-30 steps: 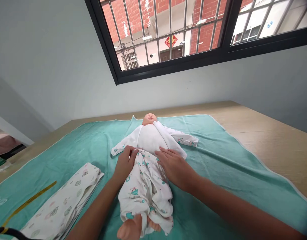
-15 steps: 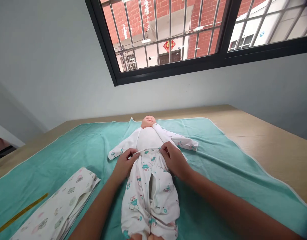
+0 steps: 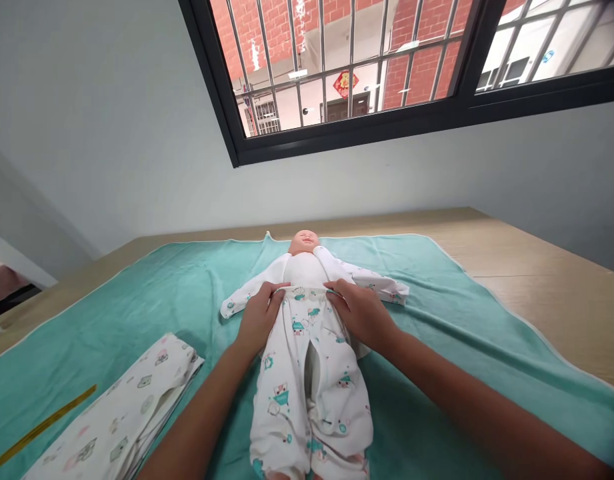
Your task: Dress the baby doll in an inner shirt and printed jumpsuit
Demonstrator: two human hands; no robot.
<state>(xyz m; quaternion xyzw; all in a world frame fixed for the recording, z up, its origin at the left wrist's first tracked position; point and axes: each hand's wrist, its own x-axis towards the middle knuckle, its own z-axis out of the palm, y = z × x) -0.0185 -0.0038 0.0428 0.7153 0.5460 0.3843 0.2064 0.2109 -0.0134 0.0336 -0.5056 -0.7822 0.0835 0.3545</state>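
A baby doll (image 3: 305, 242) lies on its back, head toward the wall, on a turquoise blanket (image 3: 467, 393). It wears white baby pants (image 3: 281, 380) with a teal and pink print and an opening between the legs. Its white top (image 3: 307, 272) has printed sleeves (image 3: 379, 283) spread to both sides. At the waistband's left side, my left hand (image 3: 261, 317) pinches the edge between thumb and index finger. My right hand (image 3: 367, 313) grips the waistband's other side the same way. The fingers under the cloth are partly hidden.
Folded white printed cloth (image 3: 131, 407) lies at the lower left, beside a yellow strip (image 3: 41, 427) like a measuring tape. A wooden table (image 3: 517, 267) borders the blanket. Behind it stand a pale wall (image 3: 387, 180) and a barred, dark-framed window (image 3: 357, 120).
The waistband sits slightly higher over the doll's belly. My fingers have shifted from a bunched pinch to straighter index fingers along its edge. The view has swung slightly left.
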